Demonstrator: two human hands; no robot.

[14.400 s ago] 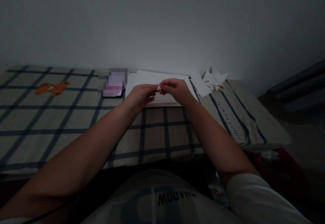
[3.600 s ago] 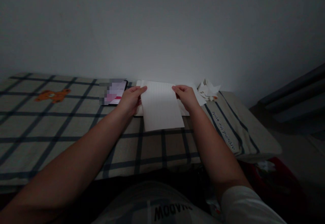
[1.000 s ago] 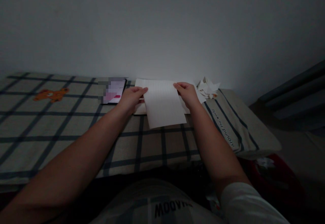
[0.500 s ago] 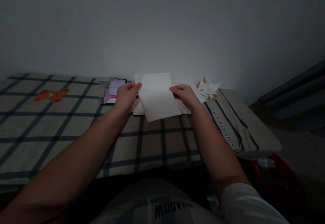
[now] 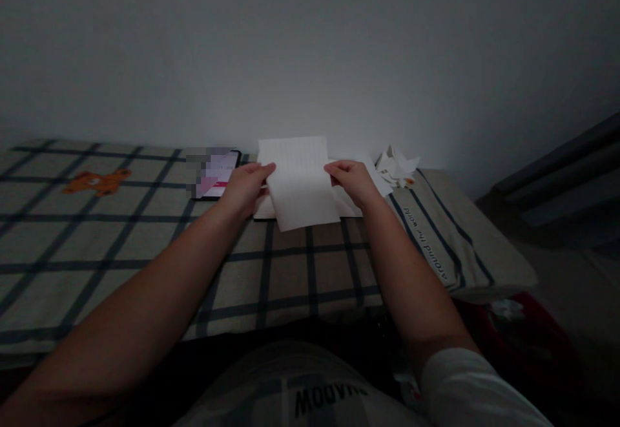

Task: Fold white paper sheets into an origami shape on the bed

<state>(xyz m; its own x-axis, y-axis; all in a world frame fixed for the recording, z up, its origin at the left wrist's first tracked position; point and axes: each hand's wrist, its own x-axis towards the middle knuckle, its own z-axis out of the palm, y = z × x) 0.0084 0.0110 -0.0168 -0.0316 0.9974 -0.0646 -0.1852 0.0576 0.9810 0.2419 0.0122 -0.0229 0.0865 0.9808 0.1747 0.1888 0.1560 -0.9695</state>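
There are two hands (image 5: 246,185) (image 5: 353,180), one raised sheet (image 5: 301,185), one phone (image 5: 220,174), one bear figure (image 5: 97,183).

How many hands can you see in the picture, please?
2: the left hand grips the lined sheet by its left edge, and the right hand holds its right edge. No others show.

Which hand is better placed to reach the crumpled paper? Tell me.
The right hand, probably: it pinches the lined sheet on the side nearer the crumpled paper; the left hand grips the opposite side.

To your left, a lit smartphone (image 5: 223,177) lies on the checked tablecloth (image 5: 140,223); farther left you see an orange bear (image 5: 99,183).
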